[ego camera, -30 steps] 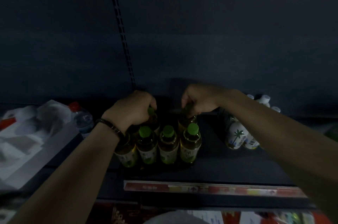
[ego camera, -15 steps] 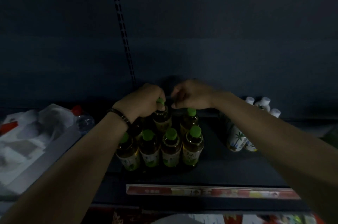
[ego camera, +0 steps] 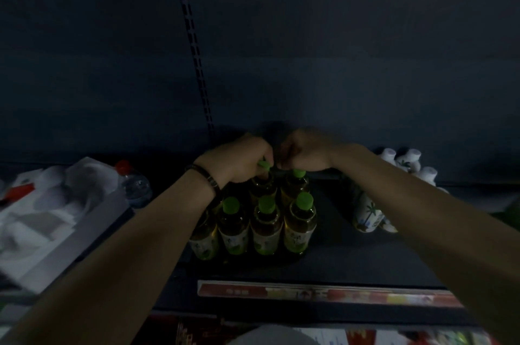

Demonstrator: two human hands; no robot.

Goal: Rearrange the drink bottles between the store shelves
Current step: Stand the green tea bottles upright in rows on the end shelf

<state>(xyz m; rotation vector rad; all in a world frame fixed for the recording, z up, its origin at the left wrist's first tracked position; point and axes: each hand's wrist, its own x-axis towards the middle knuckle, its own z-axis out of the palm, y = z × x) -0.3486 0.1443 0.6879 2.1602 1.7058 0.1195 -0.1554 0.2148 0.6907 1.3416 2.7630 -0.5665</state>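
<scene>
The person's left forearm (ego camera: 146, 235) covers most of the leftmost green-capped tea bottle (ego camera: 204, 240) at centre frame, and the curled left hand (ego camera: 239, 160) hides the neck of a rear bottle. Right of centre, the right forearm (ego camera: 422, 218) cuts across the white palm-printed bottles (ego camera: 365, 215). The red price strip's (ego camera: 323, 292) print at lower centre is too blurred to read.

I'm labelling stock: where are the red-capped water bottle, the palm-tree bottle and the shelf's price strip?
red-capped water bottle (ego camera: 135, 185): head view, clear body.
palm-tree bottle (ego camera: 367, 213): head view, printed label.
price strip (ego camera: 323, 292): head view, strip's middle.
</scene>
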